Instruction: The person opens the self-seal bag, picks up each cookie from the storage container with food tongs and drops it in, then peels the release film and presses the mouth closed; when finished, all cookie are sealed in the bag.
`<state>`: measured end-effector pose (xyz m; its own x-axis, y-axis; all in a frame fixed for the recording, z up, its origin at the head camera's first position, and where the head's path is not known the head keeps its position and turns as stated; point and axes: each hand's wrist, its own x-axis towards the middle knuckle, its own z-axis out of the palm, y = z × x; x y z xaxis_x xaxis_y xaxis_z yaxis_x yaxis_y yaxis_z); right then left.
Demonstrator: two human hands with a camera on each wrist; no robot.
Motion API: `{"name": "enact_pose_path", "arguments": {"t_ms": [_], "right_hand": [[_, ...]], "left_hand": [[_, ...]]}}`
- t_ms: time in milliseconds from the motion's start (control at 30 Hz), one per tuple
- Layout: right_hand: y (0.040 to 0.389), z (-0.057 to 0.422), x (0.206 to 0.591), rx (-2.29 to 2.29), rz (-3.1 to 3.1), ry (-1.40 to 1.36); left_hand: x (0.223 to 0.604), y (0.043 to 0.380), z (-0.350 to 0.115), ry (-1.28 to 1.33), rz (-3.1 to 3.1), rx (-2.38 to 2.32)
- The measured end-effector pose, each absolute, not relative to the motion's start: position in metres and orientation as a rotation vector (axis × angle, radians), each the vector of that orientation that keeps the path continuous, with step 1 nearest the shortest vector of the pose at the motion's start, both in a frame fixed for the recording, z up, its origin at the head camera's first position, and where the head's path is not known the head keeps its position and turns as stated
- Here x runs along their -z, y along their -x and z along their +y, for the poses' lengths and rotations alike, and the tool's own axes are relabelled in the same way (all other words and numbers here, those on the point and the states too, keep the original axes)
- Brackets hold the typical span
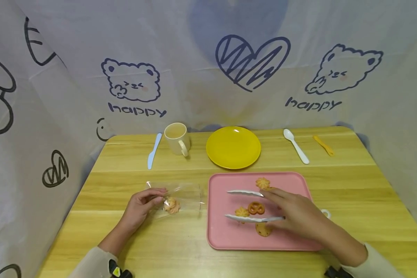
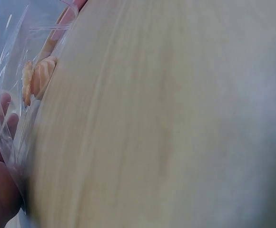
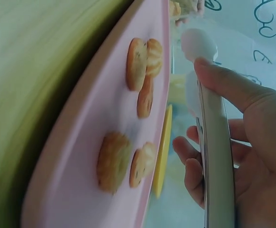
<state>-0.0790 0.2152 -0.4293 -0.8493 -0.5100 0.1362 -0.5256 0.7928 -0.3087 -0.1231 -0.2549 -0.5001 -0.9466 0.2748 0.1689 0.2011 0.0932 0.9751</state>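
My left hand (image 1: 139, 208) grips the edge of a clear plastic bag (image 1: 189, 193) on the table's left half. Inside the bag lie a swirl-shaped cookie (image 1: 172, 205) and, seen in the left wrist view, a thin wavy-edged cookie (image 2: 27, 83) against it. In my right hand (image 1: 299, 212) is a pair of tongs (image 3: 216, 156), held spread apart over the pink tray (image 1: 226, 241) with nothing between the tips. Beneath them are a pretzel-shaped cookie (image 1: 256, 208), a flower-shaped cookie (image 1: 241, 211) and a round cookie (image 1: 263, 230). Another flower-shaped cookie (image 1: 263, 182) sits near the tray's far edge.
Along the back of the wooden table (image 1: 173, 247) are a light blue knife (image 1: 154, 151), a cream mug (image 1: 177, 141), a yellow plate (image 1: 233, 147), a white spoon (image 1: 296, 146) and a small yellow utensil (image 1: 323, 145). A printed cloth (image 1: 194, 77) hangs behind.
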Motion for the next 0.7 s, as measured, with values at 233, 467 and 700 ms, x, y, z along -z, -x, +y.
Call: {"name": "enact_pose_path", "arguments": {"t_ms": [233,467,700], "right_hand": [[0.08,0.23,0.434,-0.472,-2.946,-0.906],[0.083,0.236,0.434,-0.47,-2.968,-0.977],[0.084,0.235,0.432,-0.44,-2.962,-1.025]], "left_hand": [[0.498,0.123,-0.254,-0.499,2.269,-2.023],[0.499,0.123,-0.255,-0.515,2.266,-2.025],[0.498,0.122,-0.254,-0.501,2.271,-2.018]]}}
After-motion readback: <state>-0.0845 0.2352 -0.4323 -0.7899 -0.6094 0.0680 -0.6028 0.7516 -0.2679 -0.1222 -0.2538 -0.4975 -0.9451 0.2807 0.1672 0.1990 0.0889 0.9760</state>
